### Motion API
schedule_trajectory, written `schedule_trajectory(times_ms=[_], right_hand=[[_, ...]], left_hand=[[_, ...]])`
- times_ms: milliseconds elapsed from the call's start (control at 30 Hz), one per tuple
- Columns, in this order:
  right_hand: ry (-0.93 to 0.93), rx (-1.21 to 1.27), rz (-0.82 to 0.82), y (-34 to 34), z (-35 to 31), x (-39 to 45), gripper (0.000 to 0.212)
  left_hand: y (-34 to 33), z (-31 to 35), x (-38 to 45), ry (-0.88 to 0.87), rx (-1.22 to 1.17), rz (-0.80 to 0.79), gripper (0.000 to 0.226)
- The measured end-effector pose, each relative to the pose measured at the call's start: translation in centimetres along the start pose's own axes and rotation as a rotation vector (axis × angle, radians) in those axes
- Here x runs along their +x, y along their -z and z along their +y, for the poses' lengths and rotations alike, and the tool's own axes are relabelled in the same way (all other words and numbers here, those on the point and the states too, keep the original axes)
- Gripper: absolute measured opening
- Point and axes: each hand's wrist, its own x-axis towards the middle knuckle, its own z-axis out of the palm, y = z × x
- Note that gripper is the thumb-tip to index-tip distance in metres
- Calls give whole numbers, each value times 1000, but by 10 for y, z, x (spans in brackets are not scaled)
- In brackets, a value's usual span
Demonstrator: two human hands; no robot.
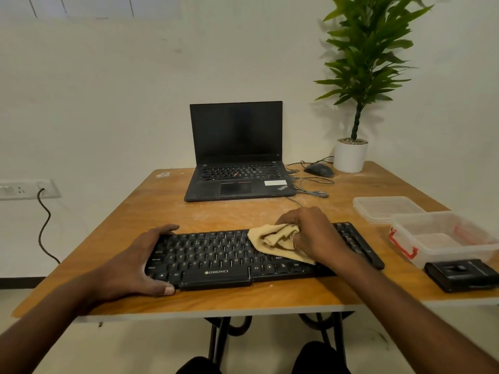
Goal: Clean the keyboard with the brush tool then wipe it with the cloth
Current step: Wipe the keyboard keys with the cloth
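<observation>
Between hands, keyboard [243, 255], cloth [275, 240] under right hand [316, 233]

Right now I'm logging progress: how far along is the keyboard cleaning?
Brushing looks finished: neither hand holds a brush. Wiping is in hand: the right hand presses the tan cloth on the keyboard right of centre, while the left hand grips its left end. How much remains unwiped cannot be told.

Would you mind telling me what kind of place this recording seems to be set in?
Probably a plain office or workroom: a wooden table against a bare wall holds an open laptop, a mouse and a separate keyboard, with a potted plant in the corner.
</observation>
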Motion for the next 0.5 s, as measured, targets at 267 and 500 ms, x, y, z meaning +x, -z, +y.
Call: schedule_trajectory(times_ms=[267,500], right_hand=[[-244,-202,135,50,63,-16,45],[-117,-151,137,20,32,-14,45]], left_hand=[[0,-2,0,5,20,-3,126],[0,-2,0,-7,20,-10,130]])
